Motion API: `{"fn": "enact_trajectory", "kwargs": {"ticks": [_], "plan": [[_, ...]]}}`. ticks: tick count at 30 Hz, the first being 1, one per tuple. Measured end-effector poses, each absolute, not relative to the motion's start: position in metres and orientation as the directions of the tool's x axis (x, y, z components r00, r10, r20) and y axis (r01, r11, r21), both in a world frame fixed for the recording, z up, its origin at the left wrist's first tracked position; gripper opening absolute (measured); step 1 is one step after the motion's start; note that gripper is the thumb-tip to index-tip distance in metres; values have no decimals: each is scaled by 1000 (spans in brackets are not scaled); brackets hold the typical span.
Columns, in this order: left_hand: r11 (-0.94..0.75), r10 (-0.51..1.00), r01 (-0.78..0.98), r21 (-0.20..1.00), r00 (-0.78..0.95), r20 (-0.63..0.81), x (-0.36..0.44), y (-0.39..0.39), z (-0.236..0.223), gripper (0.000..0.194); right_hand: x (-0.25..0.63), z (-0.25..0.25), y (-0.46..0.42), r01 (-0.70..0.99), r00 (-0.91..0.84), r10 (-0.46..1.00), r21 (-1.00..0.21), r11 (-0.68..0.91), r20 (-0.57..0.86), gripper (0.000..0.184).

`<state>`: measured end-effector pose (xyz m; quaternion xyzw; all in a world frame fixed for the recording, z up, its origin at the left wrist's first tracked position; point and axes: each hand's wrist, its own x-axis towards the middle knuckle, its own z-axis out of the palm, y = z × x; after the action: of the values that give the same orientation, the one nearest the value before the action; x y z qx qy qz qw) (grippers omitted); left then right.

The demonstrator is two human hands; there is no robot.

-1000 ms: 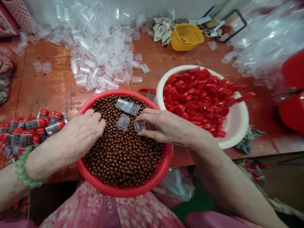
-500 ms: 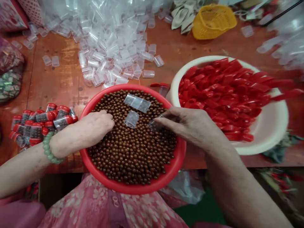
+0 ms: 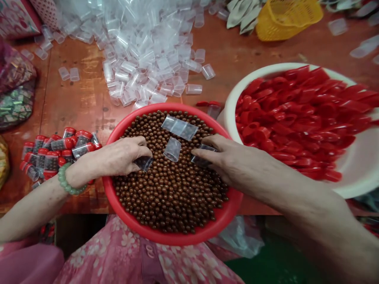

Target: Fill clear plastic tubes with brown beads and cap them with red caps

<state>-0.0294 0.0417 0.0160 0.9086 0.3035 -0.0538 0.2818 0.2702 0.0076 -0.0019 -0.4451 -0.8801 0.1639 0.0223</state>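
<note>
The left hand [image 3: 118,154] now curls around a clear plastic tube [image 3: 143,163] over the brown beads [image 3: 168,201] (none showed in it a moment ago), while the right hand [image 3: 237,163] still pinches another clear tube [image 3: 204,156].

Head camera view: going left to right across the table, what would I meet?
A bag of shiny packets, red-capped clear tubes, a red basin of brown beads, a white basin of red caps.

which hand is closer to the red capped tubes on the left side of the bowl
Left. The left hand, holding a clear plastic tube, sits over the red bowl just right of the red-capped tubes; the right hand, with another tube, is across the bowl, farther away.
</note>
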Motion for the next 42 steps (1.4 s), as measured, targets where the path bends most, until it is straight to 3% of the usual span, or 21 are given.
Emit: {"fn": "enact_trajectory", "kwargs": {"ticks": [3, 9, 11, 14, 17, 22, 26, 29, 32, 36, 42], "plan": [[-701, 533, 594, 394, 804, -264, -30, 37, 18, 23, 261, 6, 14, 757, -653, 736, -203, 622, -181, 30], [-839, 509, 538, 83, 829, -233, -20, 22, 22, 21, 239, 18, 16, 664, -699, 657, 88, 743, -282, 24], [-851, 489, 523, 48, 823, -290, -11, 20, 24, 23, 236, 17, 12, 616, -719, 629, 148, 774, -296, 24], [-841, 463, 528, 115, 815, -349, -1, 22, 25, 27, 235, 12, 7, 564, -753, 583, 158, 811, -306, 21], [-810, 426, 528, 256, 829, -362, 1, 27, 20, 26, 235, 9, 9, 518, -783, 509, 78, 852, -357, 16], [-765, 438, 524, 376, 850, -293, -3, 29, 2, 20, 228, 9, 19, 536, -803, 415, -213, 817, -428, 14], [-706, 487, 546, 451, 837, -251, -5, 26, -5, 16, 226, -1, 18, 570, -820, 502, -481, 666, -276, 15], [-640, 537, 542, 545, 823, -188, -5, 23, -7, 13, 228, -11, 12, 534, -788, 605, -611, 585, -109, 19], [-546, 597, 494, 677, 796, -99, -7, 20, -6, 11, 232, -13, 7, 497, -747, 664, -663, 559, 0, 27], [-345, 695, 392, 853, 717, -49, -9, 18, -5, 36, 239, -7, 4, 500, -661, 747, -702, 507, 69, 28], [-159, 755, 293, 943, 651, -75, -11, 16, 1, 41, 236, -3, 5, 516, -578, 808, -715, 471, 115, 31]]}}
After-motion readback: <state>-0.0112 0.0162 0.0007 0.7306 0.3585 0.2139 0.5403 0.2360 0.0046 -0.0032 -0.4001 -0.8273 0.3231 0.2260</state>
